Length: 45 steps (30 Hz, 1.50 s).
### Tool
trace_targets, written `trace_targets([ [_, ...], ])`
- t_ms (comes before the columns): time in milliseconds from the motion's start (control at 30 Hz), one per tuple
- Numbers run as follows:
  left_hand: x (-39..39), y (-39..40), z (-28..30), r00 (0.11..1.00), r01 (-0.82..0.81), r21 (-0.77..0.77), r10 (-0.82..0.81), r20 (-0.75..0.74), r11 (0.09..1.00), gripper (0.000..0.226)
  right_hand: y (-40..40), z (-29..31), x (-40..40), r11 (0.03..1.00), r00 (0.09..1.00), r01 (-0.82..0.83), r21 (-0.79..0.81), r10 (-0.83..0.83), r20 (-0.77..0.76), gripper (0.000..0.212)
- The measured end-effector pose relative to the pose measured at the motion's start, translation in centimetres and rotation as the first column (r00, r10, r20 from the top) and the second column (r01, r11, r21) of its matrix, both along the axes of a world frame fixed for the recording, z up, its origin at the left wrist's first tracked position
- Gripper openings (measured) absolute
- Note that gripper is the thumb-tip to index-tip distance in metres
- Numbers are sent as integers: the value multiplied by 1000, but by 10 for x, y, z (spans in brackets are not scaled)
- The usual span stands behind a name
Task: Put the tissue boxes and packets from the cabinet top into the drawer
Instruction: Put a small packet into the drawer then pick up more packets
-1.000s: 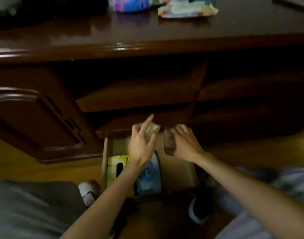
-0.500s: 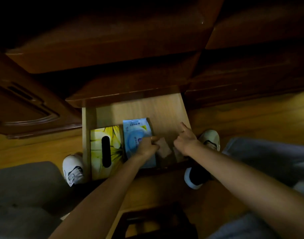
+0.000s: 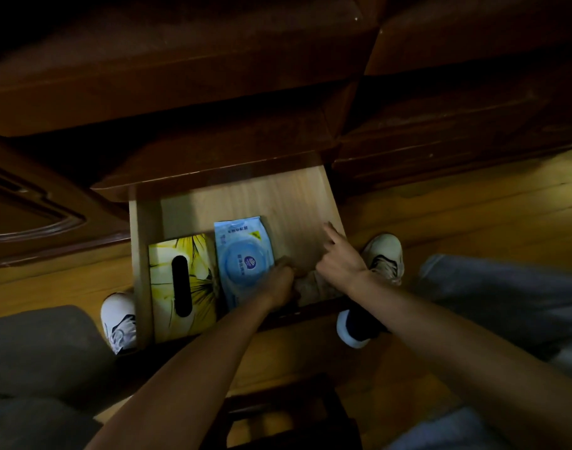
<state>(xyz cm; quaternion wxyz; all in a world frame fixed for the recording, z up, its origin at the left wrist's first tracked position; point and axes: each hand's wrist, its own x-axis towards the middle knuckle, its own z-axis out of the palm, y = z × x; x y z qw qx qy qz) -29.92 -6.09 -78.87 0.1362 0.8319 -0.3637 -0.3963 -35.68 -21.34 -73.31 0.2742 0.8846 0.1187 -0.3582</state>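
Head view shows the drawer (image 3: 297, 203) open; left hand (image 3: 278, 280) closed on a small brownish packet (image 3: 313, 285), right hand (image 3: 338, 261) loosely open steadying it beside the blue packet (image 3: 244, 259) and yellow box (image 3: 180, 284), probably to fill the row

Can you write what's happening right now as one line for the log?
drawer: open | inside: yellow tissue box, blue wipes packet | left hand, right hand: pressing small tan packet down at drawer front
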Motion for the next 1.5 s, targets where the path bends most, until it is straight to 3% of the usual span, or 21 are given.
trace_targets([
  [167, -2, -9, 1, 999, -32, -14, 31, -29, 999, 47, -7, -6, -1, 998, 995, 8, 61, -14, 97, 16],
  [267, 12, 1, 16, 991, -132, -65, 130, -31, 989, 48, -14, 2, 0, 986, 972, 1, 165, -39, 230, 26],
  [400, 46, 35, 61, 899, -385, -182, 412, 146, 905, 37, -15, 32, 12, 942, 919, 95, 322, -207, 335, 39],
  [533, 77, 69, 134, 848, -370, -275, 444, 291, 887, 36, -5, 85, 27, 855, 811, 98, 509, -365, 457, 33],
  [600, 86, 77, 184, 806, -292, -367, 433, 403, 883, 31, -1, 126, 37, 806, 677, -23, 591, -422, 602, 29],
  [667, 92, 80, 241, 721, -141, -498, 433, 540, 856, 27, -1, 173, 49, 754, 474, -226, 617, -468, 746, 24],
  [767, 103, 78, 332, 519, 104, -660, 525, 674, 744, 24, -5, 258, 72, 724, 165, -483, 492, -477, 863, 23],
  [833, 111, 71, 388, 378, 253, -695, 593, 711, 673, 21, -10, 319, 86, 753, -9, -540, 377, -453, 891, 23],
  [900, 122, 62, 436, 283, 319, -704, 646, 709, 634, 18, -16, 373, 98, 794, -118, -524, 310, -428, 896, 27],
  [967, 136, 50, 470, 276, 276, -708, 652, 706, 650, 19, -24, 413, 111, 826, -103, -423, 374, -453, 885, 31],
  [1067, 159, 27, 495, 360, 143, -659, 581, 730, 739, 28, -36, 438, 131, 763, 120, -126, 634, -622, 774, 37],
  [1133, 176, 9, 503, 413, 94, -627, 542, 732, 774, 34, -42, 435, 139, 793, 215, -41, 607, -587, 781, 49],
  [1200, 195, -9, 510, 447, 75, -612, 522, 727, 787, 38, -51, 432, 146, 842, 169, -105, 530, -510, 843, 52],
  [1300, 230, -38, 519, 484, 25, -619, 533, 694, 785, 36, -68, 439, 168, 824, 96, -116, 554, -546, 832, 50],
  [1400, 272, -70, 526, 511, -21, -632, 552, 659, 774, 39, -86, 457, 205, 822, 0, -155, 549, -555, 832, 35],
  [1500, 315, -110, 529, 497, 22, -607, 519, 696, 794, 43, -107, 479, 259, 805, 14, -128, 579, -582, 813, 18],
])
